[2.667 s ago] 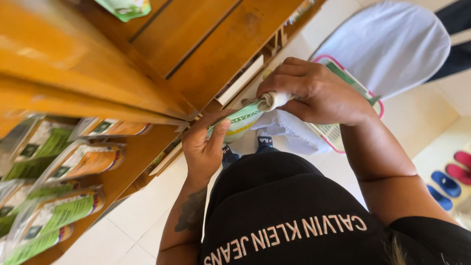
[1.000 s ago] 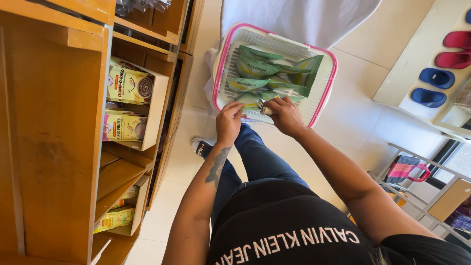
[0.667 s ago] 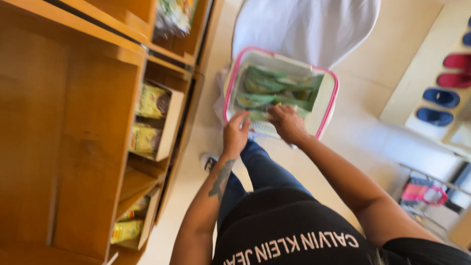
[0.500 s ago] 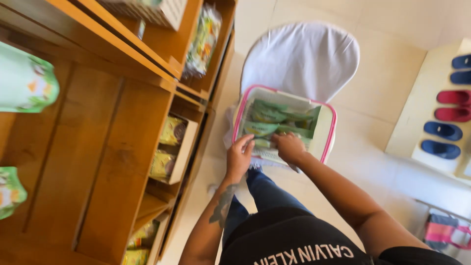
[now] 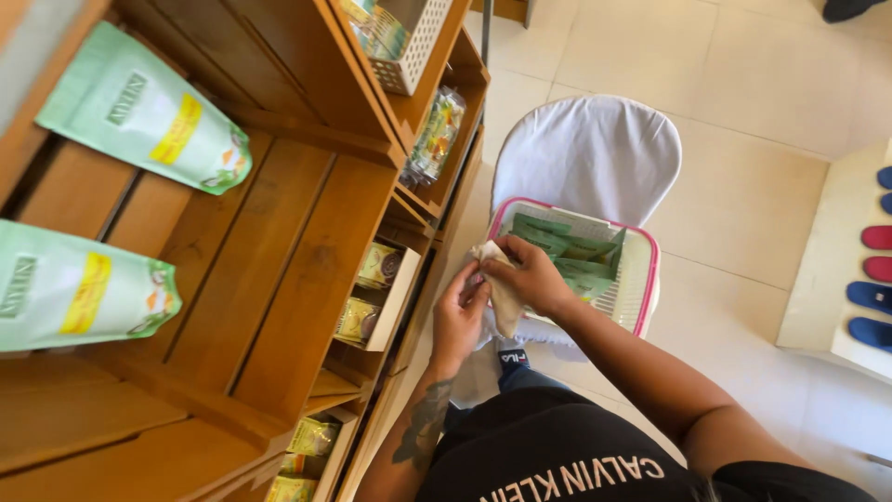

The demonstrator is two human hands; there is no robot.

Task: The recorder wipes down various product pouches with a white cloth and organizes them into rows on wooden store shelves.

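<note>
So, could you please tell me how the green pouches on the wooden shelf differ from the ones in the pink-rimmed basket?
The shelf pouches are pale green with yellow labels, lying apart, each in full view. The basket pouches are darker green, overlapping in a heap inside the pink-rimmed basket. Both are flat green packets.

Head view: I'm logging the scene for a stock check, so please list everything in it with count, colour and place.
pouches: two, light green, top left shelf
wooden shelving: one unit, brown, left
small packets: several, yellow-green, middle and lower shelves
basket: one, white with pink rim, on chair, holding green packets
chair: one, white cover, centre
slippers: blue and red, right rack
cloth: one, pale, held by both hands
left hand; right hand: over basket edge
</note>
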